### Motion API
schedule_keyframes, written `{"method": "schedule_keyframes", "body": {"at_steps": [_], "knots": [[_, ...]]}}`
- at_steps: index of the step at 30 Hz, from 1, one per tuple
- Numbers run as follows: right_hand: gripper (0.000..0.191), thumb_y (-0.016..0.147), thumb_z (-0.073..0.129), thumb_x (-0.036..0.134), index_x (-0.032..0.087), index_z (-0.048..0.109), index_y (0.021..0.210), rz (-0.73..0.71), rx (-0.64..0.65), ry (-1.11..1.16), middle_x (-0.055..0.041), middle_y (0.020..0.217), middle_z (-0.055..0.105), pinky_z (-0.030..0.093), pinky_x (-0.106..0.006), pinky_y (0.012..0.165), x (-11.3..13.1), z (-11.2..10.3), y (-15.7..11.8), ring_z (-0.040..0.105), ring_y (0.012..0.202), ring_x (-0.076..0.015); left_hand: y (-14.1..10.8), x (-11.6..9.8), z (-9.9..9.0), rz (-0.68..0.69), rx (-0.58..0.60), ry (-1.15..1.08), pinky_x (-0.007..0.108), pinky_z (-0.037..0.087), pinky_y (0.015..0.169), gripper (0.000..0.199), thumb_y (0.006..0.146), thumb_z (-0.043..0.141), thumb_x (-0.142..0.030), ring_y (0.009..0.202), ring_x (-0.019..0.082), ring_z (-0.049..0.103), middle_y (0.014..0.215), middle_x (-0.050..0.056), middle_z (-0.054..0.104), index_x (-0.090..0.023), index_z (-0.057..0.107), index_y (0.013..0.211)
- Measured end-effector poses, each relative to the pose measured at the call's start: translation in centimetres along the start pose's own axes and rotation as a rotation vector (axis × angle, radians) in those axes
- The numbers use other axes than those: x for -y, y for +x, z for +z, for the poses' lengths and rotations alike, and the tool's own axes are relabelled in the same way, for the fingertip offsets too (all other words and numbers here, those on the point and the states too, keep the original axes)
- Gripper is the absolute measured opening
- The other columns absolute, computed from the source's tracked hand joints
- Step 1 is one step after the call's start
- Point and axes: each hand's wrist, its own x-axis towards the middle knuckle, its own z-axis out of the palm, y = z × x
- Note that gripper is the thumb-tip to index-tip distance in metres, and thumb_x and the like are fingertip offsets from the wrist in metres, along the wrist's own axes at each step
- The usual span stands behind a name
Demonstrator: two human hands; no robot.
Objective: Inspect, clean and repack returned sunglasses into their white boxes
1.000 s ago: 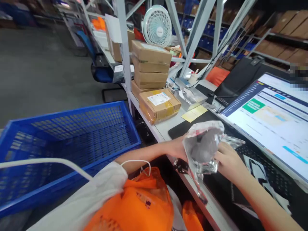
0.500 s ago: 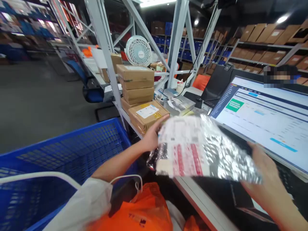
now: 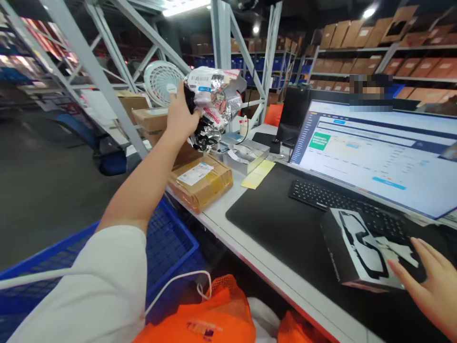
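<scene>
My left hand is raised at arm's length, fingers closed on a crinkled silver mailer bag with white labels and red print. The bag hangs in front of the fan and above the taped parcel. Low on the right, my right hand has its fingers apart and holds nothing. Its fingertips are beside a dark box with a picture of goggles on its top. Torn white paper scraps lie at that box's far right edge, close to my fingers.
A taped cardboard parcel sits at the desk's left edge, with stacked boxes behind it. The fan stands there too. A keyboard lies before the monitor. Below left is a blue crate. Behind the monitor is a person.
The silver bag has moved left and up, away from me, in my left hand. My right hand has let go of it and is now beside the goggles box. The view has turned right.
</scene>
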Motion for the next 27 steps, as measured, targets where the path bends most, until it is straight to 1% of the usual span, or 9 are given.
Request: {"method": "schedule_keyframes", "body": {"at_steps": [3,6,12,15,18,20,22,25,27], "knots": [[0.080,0.095,0.060,0.052,0.031,0.027,0.165,0.061,0.063,-0.068,-0.0230,0.150,0.050,0.046,-0.070,0.109,-0.3,0.1,-1.2,0.047,0.139,-0.0510,0.4,-1.2,3.6,-0.056,0.051,0.097,0.051,0.024,0.121,0.107,0.086,0.074,-0.061,0.130,0.023,0.043,0.158,0.010,0.026,-0.018,0.013,0.162],[0.074,0.095,0.057,0.056,0.018,0.042,0.157,0.138,0.092,-0.042,-0.0246,0.148,0.053,0.044,-0.065,0.113,-0.2,0.7,-2.1,0.048,0.139,-0.0481,-0.1,-2.0,6.9,-0.044,0.125,0.137,0.054,0.025,0.120,0.106,0.087,0.070,-0.067,0.131,0.027,0.042,0.160,0.010,0.021,-0.019,0.014,0.163],[0.072,0.094,0.053,0.058,0.008,0.051,0.146,0.354,0.071,0.137,-0.0232,0.149,0.053,0.038,-0.056,0.119,0.7,1.9,-2.2,0.050,0.141,-0.0366,-1.2,0.2,11.5,-0.184,0.260,0.225,0.081,0.018,0.113,0.116,0.075,0.071,-0.079,0.147,0.054,0.021,0.167,0.020,0.014,-0.009,0.026,0.156],[0.072,0.095,0.050,0.060,0.010,0.052,0.147,0.449,0.058,0.286,-0.0219,0.151,0.052,0.036,-0.056,0.120,1.1,2.7,-2.3,0.050,0.141,-0.0347,-2.2,-0.5,12.5,-0.034,0.209,0.307,0.083,0.008,0.114,0.100,0.079,0.070,-0.073,0.152,0.054,0.010,0.170,0.020,0.015,-0.008,0.039,0.148],[0.071,0.093,0.056,0.061,0.015,0.054,0.148,0.537,0.093,0.473,-0.0187,0.148,0.057,0.038,-0.055,0.119,1.5,3.5,-2.3,0.054,0.137,-0.0338,-5.2,-4.6,13.5,0.257,0.167,0.248,0.075,0.013,0.120,0.079,0.085,0.065,-0.065,0.154,0.049,0.013,0.170,0.017,0.023,-0.011,0.051,0.142],[0.074,0.089,0.063,0.063,0.018,0.056,0.146,0.600,0.118,0.610,-0.0169,0.144,0.061,0.041,-0.054,0.117,1.8,3.6,-2.1,0.058,0.134,-0.0337,-9.0,-8.5,15.0,0.443,0.335,0.096,0.063,0.023,0.124,0.073,0.088,0.060,-0.064,0.150,0.042,0.030,0.159,0.018,0.042,-0.011,0.057,0.138],[0.076,0.084,0.069,0.066,0.019,0.061,0.142,0.665,0.128,0.700,-0.0154,0.142,0.063,0.042,-0.052,0.117,2.3,3.6,-2.0,0.058,0.133,-0.0346,-14.2,-12.3,17.3,0.536,0.660,-0.104,0.052,0.029,0.125,0.075,0.090,0.054,-0.066,0.143,0.034,0.045,0.150,0.017,0.054,-0.012,0.057,0.141],[0.068,0.082,0.072,0.070,0.021,0.072,0.129,0.740,0.151,0.816,-0.0115,0.137,0.067,0.040,-0.050,0.119,3.1,3.5,-2.0,0.058,0.133,-0.0351,-22.8,-16.4,21.5,0.402,1.100,-0.265,0.049,0.025,0.128,0.081,0.087,0.052,-0.069,0.149,0.035,0.040,0.154,0.020,0.051,-0.010,0.058,0.142],[0.066,0.082,0.071,0.071,0.020,0.074,0.125,0.778,0.188,0.963,-0.0101,0.131,0.071,0.042,-0.050,0.117,3.5,3.7,-2.2,0.060,0.130,-0.0357,-28.0,-18.2,24.1,0.247,1.248,-0.314,0.051,0.018,0.129,0.083,0.086,0.054,-0.069,0.153,0.038,0.033,0.156,0.024,0.049,-0.006,0.058,0.141]]}}
